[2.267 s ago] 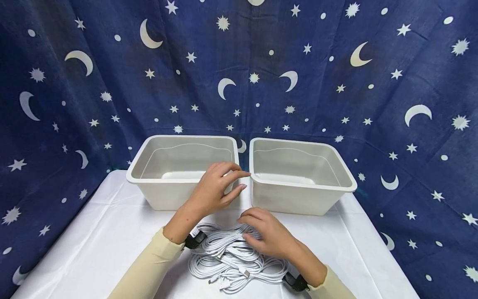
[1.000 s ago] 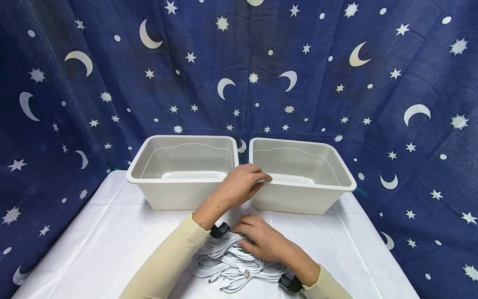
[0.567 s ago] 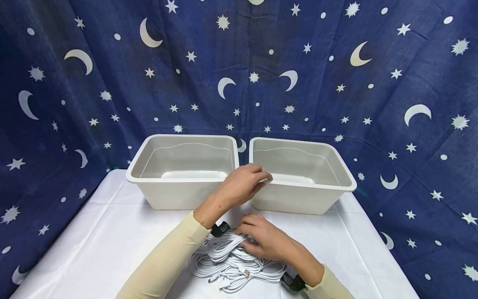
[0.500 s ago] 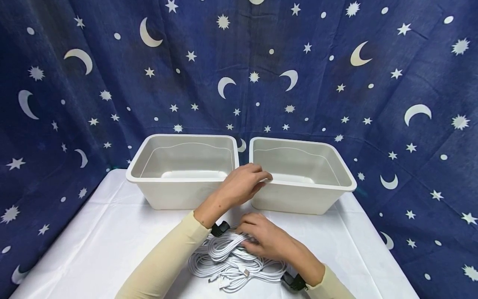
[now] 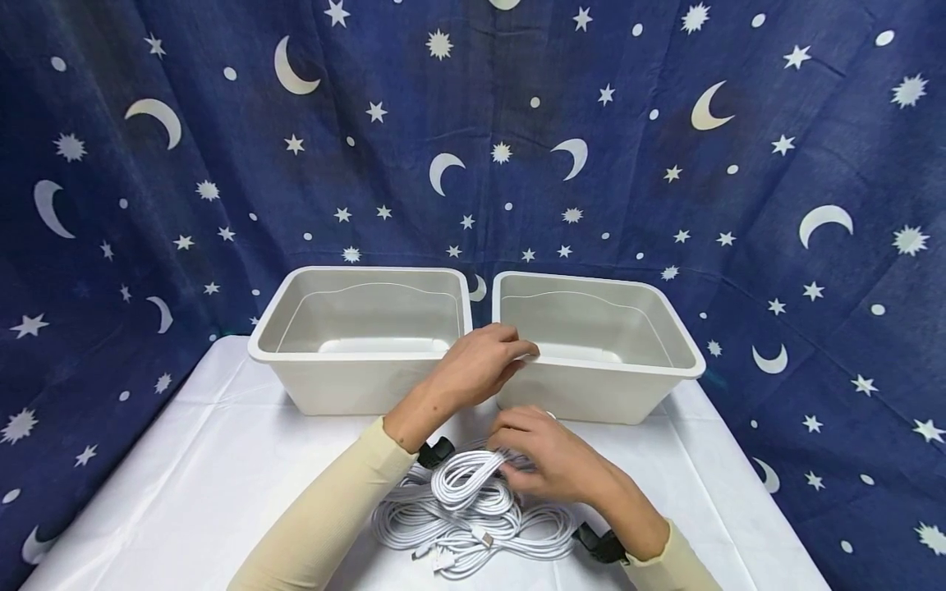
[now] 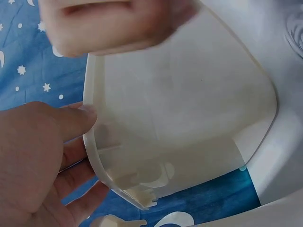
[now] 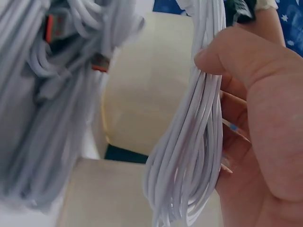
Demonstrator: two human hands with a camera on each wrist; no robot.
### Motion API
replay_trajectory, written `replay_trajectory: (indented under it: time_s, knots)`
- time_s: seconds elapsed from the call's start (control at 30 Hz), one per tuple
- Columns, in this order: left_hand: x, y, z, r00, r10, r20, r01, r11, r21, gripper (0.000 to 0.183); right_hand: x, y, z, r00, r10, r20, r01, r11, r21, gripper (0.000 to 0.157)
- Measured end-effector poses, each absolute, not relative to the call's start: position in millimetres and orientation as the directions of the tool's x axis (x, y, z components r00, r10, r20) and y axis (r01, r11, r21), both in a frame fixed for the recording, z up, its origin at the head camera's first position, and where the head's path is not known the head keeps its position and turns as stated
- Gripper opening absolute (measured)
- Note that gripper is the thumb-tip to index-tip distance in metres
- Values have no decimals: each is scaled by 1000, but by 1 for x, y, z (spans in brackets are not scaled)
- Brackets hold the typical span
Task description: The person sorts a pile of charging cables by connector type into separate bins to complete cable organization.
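Note:
My left hand (image 5: 480,365) holds the near left corner rim of the right-hand plastic bin (image 5: 576,394). In the left wrist view, thumb and fingers lie on opposite sides of that bin's rim (image 6: 90,127). My right hand (image 5: 543,451) grips a coiled white cable (image 5: 466,483) just above a pile of similar cables (image 5: 402,525). The right wrist view shows the coil (image 7: 189,137) hanging between thumb and fingers, apart from the blurred pile (image 7: 52,123). Several plugs stick out at the pile's front.
A matching left-hand bin (image 5: 340,386) stands beside the right-hand one, a narrow gap between them. Both rest on a white cloth-covered table (image 5: 170,492). Behind hangs a dark blue curtain (image 5: 636,197) with moons and stars.
My left hand has moved right from the gap between the bins onto the right-hand bin's rim. My right hand has drawn a cable coil up and rightward off the pile.

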State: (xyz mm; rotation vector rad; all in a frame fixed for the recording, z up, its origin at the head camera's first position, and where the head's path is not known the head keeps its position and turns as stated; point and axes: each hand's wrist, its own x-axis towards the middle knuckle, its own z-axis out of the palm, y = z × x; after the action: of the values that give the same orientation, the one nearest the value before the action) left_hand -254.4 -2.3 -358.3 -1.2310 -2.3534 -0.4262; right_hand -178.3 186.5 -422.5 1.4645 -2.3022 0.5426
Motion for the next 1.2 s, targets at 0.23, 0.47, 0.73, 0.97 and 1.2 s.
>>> replay_trajectory:
  time_s: [0.23,0.47,0.73,0.97,1.2]
  knots:
    - [-254,-1,-357,-498,698,515,835,547,65,18,-177,205,-404,-413,-750,517,-904,408,-131,27]
    - [-254,-3,-359,-481,700,528,843,534,61,17,-179,220,-387,-374,-716,589,-917,382,-118,27]
    - [-256,-3,-360,-483,702,524,842,537,55,17,-180,230,-373,-340,-676,654,-920,384,-80,30]
    - [-254,-3,-359,-490,702,516,834,550,43,19,-181,237,-364,-319,-600,733,-913,403,-68,15]
    - [-255,-3,-359,-504,703,501,830,555,56,19,-186,247,-361,-267,-500,824,-884,468,-3,27]
